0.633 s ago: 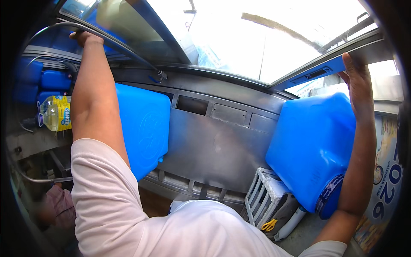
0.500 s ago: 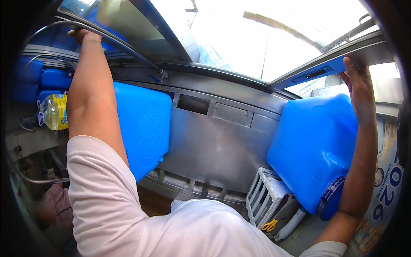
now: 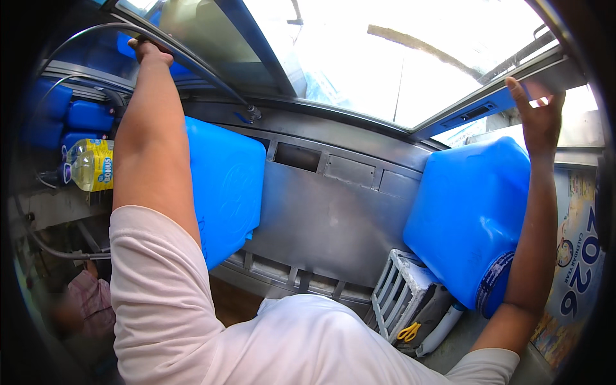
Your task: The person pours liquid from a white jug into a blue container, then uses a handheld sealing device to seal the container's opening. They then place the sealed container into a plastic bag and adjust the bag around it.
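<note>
R hand (image 3: 543, 122) up, grip spread, thumb apart, at the window frame (image 3: 471, 114) nr the capped blue jug (image 3: 465, 205)! L hand (image 3: 153, 52) high by the curved pipe (image 3: 192, 61), fingers part-hidden, grip can't tell.

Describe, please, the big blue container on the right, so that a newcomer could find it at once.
Start from the steel panel mid-picture. Just right of it, partly behind the right forearm, is the big blue container. Unlike the blue jug left of the panel, it shows a dark-banded cap at its lower end.
</note>
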`<state>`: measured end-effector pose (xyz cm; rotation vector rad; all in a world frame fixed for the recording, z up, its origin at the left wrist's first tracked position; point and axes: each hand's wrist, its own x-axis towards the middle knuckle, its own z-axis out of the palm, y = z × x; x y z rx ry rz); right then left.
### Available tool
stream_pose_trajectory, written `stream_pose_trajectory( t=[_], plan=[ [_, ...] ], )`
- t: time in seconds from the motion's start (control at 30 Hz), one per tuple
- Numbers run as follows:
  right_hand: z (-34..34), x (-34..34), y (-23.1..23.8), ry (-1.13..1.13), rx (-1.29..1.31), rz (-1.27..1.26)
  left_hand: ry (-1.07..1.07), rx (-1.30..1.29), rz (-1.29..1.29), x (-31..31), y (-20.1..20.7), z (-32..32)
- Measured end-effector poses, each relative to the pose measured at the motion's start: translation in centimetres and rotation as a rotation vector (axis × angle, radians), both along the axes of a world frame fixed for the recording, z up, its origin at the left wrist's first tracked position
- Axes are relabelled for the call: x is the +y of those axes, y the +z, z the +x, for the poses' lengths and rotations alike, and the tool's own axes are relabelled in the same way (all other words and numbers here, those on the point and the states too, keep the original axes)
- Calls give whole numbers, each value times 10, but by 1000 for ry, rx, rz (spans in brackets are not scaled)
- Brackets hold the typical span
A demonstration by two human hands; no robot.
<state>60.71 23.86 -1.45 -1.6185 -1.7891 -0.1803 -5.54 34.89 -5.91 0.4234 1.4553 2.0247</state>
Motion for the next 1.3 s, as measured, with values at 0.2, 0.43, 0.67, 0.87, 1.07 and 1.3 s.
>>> stream_pose_trajectory(
  t=[0.2, 0.43, 0.67, 0.87, 1.07, 1.3],
  plan=[
    [37, -25, 45, -181, -585, 497, 213, -227, -9, -24, -3, 48],
    [16, -82, 97, -204, -586, -213, 159, -140, -201, -50, -1, 89],
    [6, -52, 35, 97, -551, -155, 88, -91, -162, -87, -2, 110],
    [50, -47, 23, -88, -497, -236, 193, 51, -162, -103, -7, 181],
    [83, -63, 25, -279, -493, -301, -252, 355, 65, -212, -62, 272],
    [99, -42, 24, -210, -411, -401, -1388, 890, -118, -459, -85, 251]
  ],
)
